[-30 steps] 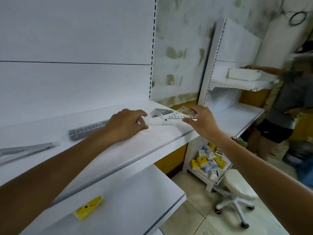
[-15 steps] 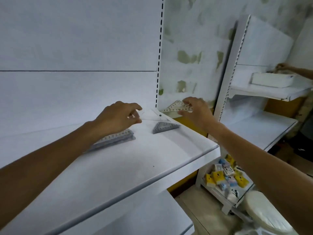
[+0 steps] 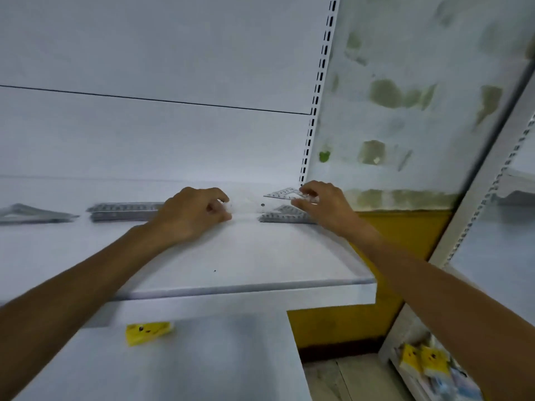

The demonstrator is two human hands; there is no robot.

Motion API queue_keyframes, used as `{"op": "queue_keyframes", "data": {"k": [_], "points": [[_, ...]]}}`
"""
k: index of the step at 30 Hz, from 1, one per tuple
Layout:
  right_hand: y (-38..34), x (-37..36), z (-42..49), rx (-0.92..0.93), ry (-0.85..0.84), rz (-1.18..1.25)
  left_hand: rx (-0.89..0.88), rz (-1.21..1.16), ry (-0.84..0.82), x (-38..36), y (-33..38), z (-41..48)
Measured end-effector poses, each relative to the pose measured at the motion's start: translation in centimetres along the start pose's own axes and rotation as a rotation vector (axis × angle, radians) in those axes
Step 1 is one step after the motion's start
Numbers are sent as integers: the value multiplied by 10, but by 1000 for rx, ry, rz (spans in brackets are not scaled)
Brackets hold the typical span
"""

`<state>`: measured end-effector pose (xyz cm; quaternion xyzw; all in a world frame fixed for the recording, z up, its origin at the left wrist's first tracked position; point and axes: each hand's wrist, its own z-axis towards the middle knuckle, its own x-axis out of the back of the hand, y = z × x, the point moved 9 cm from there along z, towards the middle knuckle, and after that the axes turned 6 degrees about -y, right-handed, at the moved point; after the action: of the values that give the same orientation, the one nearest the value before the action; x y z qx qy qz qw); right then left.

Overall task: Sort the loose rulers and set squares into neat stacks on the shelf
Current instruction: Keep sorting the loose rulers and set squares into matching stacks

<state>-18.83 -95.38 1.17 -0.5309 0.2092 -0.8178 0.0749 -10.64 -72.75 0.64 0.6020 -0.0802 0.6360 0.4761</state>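
Shelf (image 3: 246,256) | right hand (image 3: 327,204) pinches set square (image 3: 285,193) | long edge left-right

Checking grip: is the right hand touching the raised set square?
Touching. Head view: right hand pinches the raised set square at its right end.

A grey ruler stack (image 3: 124,211) lies flat along the far middle of the white shelf (image 3: 246,256). A left set-square stack (image 3: 29,214) sits well apart at far left and a right set-square stack (image 3: 285,217) at far right. Just above the latter, the right hand (image 3: 324,206) pinches a clear set square (image 3: 285,193) with printed markings, while the left hand (image 3: 191,212) grips a blurred clear piece (image 3: 246,204) lying between the stacks.
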Motion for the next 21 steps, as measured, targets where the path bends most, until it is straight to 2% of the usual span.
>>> {"op": "queue_keyframes", "data": {"k": [8, 21], "points": [[6, -23, 6, 58, -81, 15, 83, -1, 62, -1, -5, -25], [9, -27, 2, 46, -76, 80, 66, 38, 81, -1, 6, -9]]}}
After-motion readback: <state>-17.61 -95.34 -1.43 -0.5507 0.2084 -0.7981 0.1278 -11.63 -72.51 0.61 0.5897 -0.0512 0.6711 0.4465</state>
